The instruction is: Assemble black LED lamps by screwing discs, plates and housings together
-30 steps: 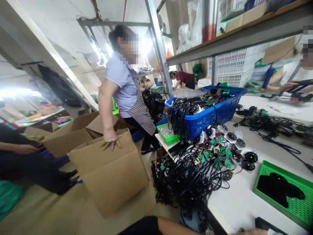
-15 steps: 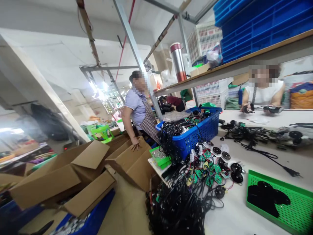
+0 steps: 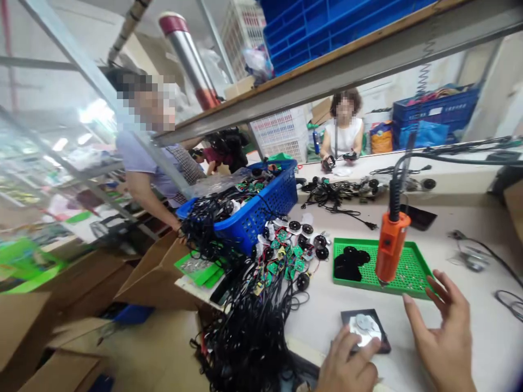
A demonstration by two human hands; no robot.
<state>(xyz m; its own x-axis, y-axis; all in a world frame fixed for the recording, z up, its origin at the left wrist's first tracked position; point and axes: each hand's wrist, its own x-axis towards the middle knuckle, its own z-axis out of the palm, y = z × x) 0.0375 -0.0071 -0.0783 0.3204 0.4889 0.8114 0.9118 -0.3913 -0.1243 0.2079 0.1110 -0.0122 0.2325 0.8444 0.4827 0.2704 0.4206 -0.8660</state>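
Note:
My left hand [image 3: 349, 362] is at the bottom, its bent fingers gripping a white part with a grey round piece [image 3: 365, 322] on it. That part sits in a flat black square holder [image 3: 383, 340] on the table. To its right, my right hand [image 3: 445, 332] is open with fingers apart and nothing in it, close to the front right corner of a green perforated tray [image 3: 420, 267]. Black flat pieces [image 3: 349, 264] and small bits lie in the tray. An orange electric screwdriver [image 3: 391, 247] hangs tip-down over the tray.
At left, wired green circuit boards [image 3: 281, 256] and black cables [image 3: 249, 337] heap up beside a full blue basket [image 3: 261, 209]. A shelf edge [image 3: 245, 114] crosses above. One person [image 3: 151, 169] stands by cardboard boxes [image 3: 151, 272]; another [image 3: 343, 133] sits across the table.
My view has swung right and down, and both my hands, the black holder and the hanging screwdriver have come into sight. The standing person leans nearer the boxes at left.

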